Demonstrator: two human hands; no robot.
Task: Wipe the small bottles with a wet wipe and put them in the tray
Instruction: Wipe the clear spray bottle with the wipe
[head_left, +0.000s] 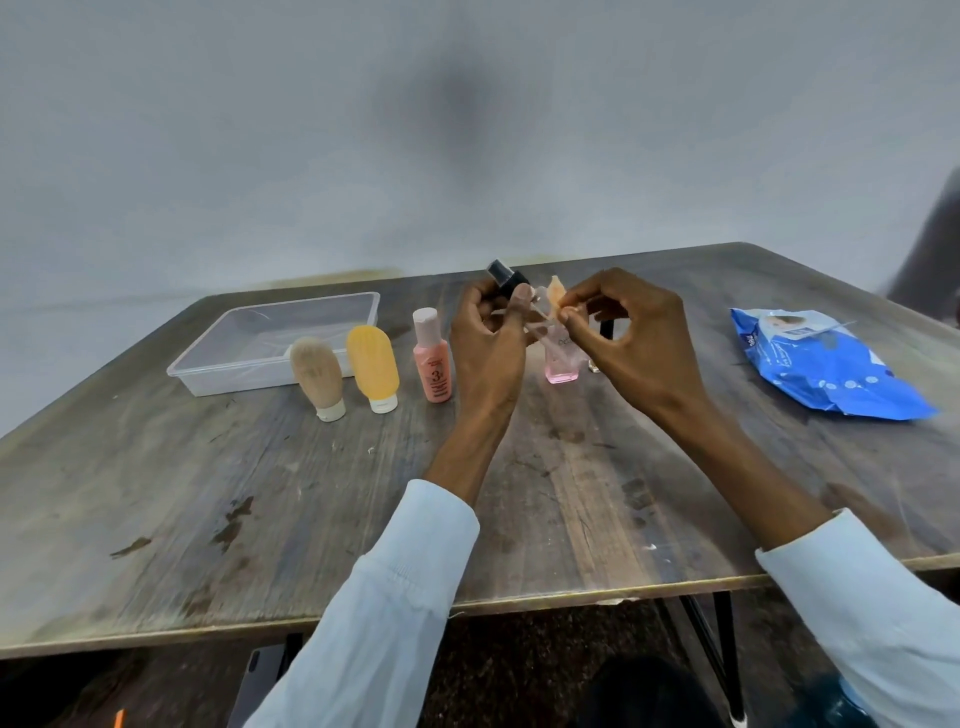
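Note:
My left hand (485, 338) grips a small clear spray bottle (562, 358) just below its black cap, tilted above the table, with pink liquid at its lower end. My right hand (639, 338) pinches a thin crumpled wet wipe (555, 288) against the upper part of that bottle. To the left of my hands a beige tube (317, 376), an orange tube (373, 369) and a pink bottle (432, 358) stand in a row. The clear plastic tray (291, 306) lies behind them at the far left, with no bottle in it.
A blue pack of wet wipes (821, 364) lies at the right of the wooden table (311, 493). Another small bottle (595, 366) stands mostly hidden behind my right hand. A grey wall rises just behind the table's far edge.

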